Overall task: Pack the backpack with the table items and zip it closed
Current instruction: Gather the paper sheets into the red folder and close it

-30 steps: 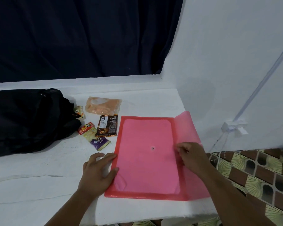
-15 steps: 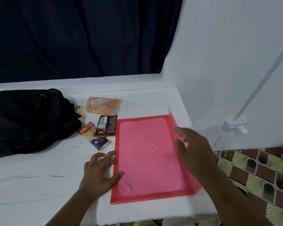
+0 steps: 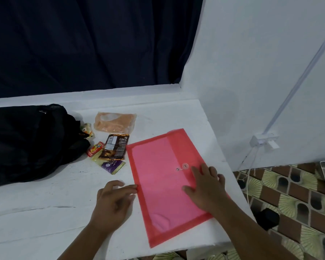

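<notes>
A white table (image 3: 45, 212) fills the lower left of the frame; a black backpack (image 3: 26, 141) lies at its left edge; a red folder (image 3: 163, 184) lies flat at lower centre, flap folded over (its string button shows near the middle); the right hand (image 3: 206, 186) presses it with spread fingers; the left hand (image 3: 114, 198), fingers loosely bent and holding nothing, touches its left edge; centre-left sit an orange bag (image 3: 114, 122), a brown packet (image 3: 115, 147) with unreadable print, a purple sachet (image 3: 113, 165) reading "LAYER", and a small red box (image 3: 95, 149).
</notes>
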`<state>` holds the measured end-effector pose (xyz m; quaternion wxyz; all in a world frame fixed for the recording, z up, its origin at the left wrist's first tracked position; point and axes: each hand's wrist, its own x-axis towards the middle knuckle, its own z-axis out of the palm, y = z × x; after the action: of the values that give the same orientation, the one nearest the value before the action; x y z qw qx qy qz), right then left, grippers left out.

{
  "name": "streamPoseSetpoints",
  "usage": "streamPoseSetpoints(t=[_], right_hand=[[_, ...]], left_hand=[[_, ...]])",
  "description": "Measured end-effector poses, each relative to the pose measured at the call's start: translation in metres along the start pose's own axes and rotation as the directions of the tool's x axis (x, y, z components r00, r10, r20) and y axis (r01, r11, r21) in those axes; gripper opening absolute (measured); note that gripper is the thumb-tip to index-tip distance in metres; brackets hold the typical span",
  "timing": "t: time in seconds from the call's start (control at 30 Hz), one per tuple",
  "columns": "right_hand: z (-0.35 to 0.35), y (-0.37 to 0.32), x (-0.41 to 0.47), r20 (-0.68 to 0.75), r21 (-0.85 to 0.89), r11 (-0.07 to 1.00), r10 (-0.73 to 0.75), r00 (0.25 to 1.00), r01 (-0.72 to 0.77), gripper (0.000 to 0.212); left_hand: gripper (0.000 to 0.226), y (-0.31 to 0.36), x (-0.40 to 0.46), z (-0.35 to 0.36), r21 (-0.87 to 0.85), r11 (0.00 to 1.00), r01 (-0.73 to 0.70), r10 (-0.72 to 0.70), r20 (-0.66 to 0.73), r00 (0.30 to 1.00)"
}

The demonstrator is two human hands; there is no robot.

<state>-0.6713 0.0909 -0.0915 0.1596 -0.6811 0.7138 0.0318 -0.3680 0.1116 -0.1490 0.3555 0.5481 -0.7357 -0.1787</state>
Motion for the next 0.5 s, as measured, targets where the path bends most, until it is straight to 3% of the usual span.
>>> streamPoseSetpoints(t=[0.2, 0.37, 0.47, 0.5], right_hand=[[-0.009, 0.0, 0.016, 0.006, -0.053, 0.998, 0.017, 1.0, -0.016, 0.057], [-0.009, 0.009, 0.027, 0.058, -0.006, 1.0, -0.01, 0.998, 0.01, 0.057], [-0.015, 0.008, 0.029, 0.098, 0.242, 0.97, -0.042, 0.994, 0.017, 0.06], [-0.015, 0.006, 0.028, 0.038, 0.204, 0.978, -0.044, 0.998, 0.035, 0.056]], left_hand=[[0.025, 0.015, 0.005, 0.001, -0.206, 0.978, -0.033, 0.042, 0.037, 0.998], [0.028, 0.011, 0.033, 0.004, 0.033, 0.985, -0.167, 0.166, 0.02, 0.986], [0.037, -0.001, 0.046, 0.005, 0.124, 0.986, -0.11, 0.095, 0.117, 0.989], [0.038, -0.004, 0.047, 0.004, 0.135, 0.985, -0.104, 0.085, 0.143, 0.986]])
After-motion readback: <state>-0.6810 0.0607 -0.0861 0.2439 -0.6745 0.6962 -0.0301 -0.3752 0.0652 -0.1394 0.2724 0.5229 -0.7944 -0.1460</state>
